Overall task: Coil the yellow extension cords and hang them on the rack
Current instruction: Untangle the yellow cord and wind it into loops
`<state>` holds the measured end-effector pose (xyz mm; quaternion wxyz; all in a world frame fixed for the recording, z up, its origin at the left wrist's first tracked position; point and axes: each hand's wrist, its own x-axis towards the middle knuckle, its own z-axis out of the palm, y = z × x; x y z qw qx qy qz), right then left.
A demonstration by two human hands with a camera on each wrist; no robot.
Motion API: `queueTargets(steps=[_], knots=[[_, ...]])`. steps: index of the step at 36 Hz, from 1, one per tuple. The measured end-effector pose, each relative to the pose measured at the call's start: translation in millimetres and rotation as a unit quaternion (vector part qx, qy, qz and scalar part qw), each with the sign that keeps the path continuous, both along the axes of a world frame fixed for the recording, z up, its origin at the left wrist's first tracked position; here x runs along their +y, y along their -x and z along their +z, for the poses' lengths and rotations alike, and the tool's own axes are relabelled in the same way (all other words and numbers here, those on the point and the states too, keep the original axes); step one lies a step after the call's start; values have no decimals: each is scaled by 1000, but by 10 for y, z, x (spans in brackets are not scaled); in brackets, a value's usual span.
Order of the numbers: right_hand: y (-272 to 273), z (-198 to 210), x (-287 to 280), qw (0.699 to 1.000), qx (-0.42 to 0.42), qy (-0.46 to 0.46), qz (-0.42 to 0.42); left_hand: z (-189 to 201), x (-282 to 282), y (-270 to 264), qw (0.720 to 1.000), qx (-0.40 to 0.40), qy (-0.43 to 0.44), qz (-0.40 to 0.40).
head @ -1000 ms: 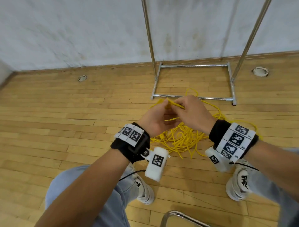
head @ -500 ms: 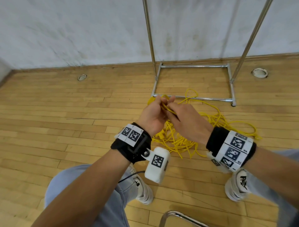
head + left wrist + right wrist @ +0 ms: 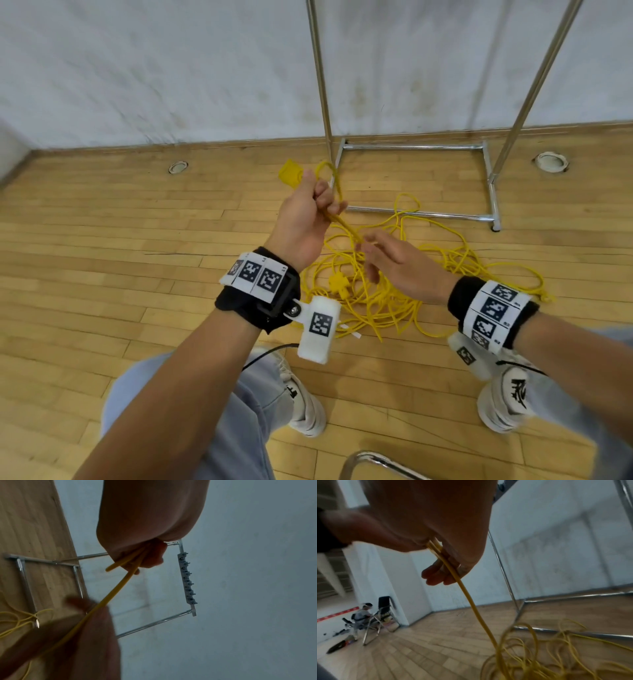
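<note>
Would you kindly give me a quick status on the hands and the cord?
Left hand grips yellow extension cord near its plug. Right hand pinches the strand lower. Rest of cord tangled on floor before rack; nothing hung.

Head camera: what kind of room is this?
Probably a bare hall or studio: plank wooden floor, plain white wall, a metal rack, and yellow extension cords piled loose.

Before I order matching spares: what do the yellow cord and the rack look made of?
Yellow cord: looks like a smooth, matte plastic or rubber jacket; it bends in loose loops on the floor. Which of the two, I cannot tell.
Rack: seems to be chromed or polished metal tubing; thin, straight, with bright mirror-like glints.
</note>
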<state>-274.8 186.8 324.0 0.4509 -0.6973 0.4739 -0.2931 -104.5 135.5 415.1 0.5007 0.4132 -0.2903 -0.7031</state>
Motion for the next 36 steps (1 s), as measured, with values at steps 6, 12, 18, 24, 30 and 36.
queueTargets(steps=[6,12,18,24,30,36], knots=[[215,-475,130,992,103,-59,36,153,-149,-292,997,70,16,-6],[254,-535,114,983,147,-104,22,147,-155,-387,997,79,16,-14],[142,-290,-73,992,97,2,-85,127,-121,-358,995,90,11,-37],[91,-61,-227,989,78,63,-113,106,-116,-348,992,107,-13,-66],[127,-100,-236,988,87,40,-119,124,-187,-415,995,65,2,-70],[4,31,-95,996,3,64,-60,87,-213,-437,991,115,-25,-69]])
